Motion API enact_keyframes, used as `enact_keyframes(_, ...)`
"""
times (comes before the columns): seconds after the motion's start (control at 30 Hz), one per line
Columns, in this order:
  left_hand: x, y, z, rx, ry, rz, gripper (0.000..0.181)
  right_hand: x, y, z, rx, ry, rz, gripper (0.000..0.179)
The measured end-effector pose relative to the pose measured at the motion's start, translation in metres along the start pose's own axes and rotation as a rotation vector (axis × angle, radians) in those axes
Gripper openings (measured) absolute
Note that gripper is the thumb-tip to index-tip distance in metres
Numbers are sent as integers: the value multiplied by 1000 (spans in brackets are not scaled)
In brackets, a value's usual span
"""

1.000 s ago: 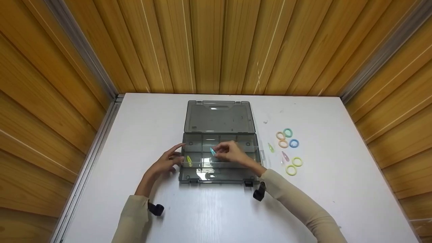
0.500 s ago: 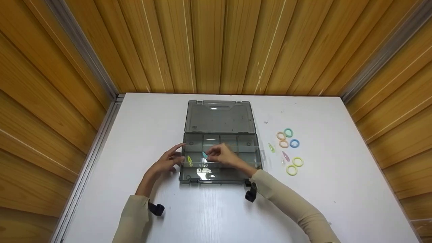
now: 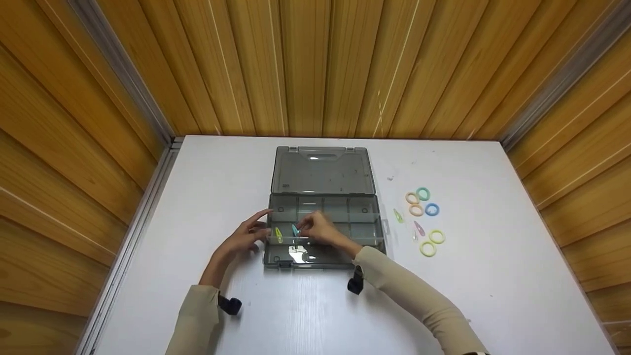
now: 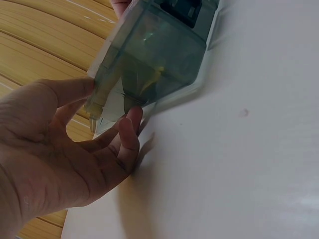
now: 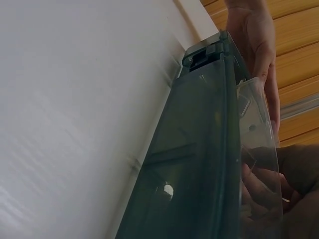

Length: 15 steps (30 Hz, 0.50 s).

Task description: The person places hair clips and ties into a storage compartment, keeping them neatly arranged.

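Observation:
A smoky grey compartment box [image 3: 323,256] lies with its lid [image 3: 323,172] folded back. My right hand [image 3: 323,229] reaches into the middle row and pinches a blue snap hair clip [image 3: 295,230] low over the compartments. In the right wrist view, the fingers [image 5: 259,186] show through a clear divider, and the clip is hidden. At the box's left edge my left hand [image 3: 244,236] rests its extended fingertips on the wall; the left wrist view shows the other fingers [image 4: 129,137] loosely bent beside it. A yellow-green hair clip [image 3: 279,235] sits in the left compartment, close to that hand.
Right of the box lie a green hair clip [image 3: 398,216], a pink one [image 3: 419,228] and a small pale one [image 3: 414,235]. Several coil hair ties lie beyond them, including a blue one [image 3: 432,209] and a yellow one [image 3: 428,248]. Wood-panelled walls [image 3: 305,69] surround the white table.
My right hand has moved left across the box with the blue hair clip, from the middle toward the left compartments, and lower. The left hand has stayed at the box's left edge.

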<state>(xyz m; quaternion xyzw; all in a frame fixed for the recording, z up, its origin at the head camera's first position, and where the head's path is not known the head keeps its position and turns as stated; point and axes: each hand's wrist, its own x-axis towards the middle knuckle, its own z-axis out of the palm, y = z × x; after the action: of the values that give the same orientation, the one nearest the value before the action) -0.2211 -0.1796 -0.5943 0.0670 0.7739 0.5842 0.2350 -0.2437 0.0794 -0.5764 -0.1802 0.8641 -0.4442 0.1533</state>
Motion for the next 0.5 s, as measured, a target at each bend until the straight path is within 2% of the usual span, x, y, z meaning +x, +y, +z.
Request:
enact_keyframes(0.23,1,0,0,-15,1,-11,64,4,-2,7,-1,19,77,14)
enact_keyframes(0.5,-1,1,-1,-13,-11,2,65,5,-1,11,-30,62,96,13)
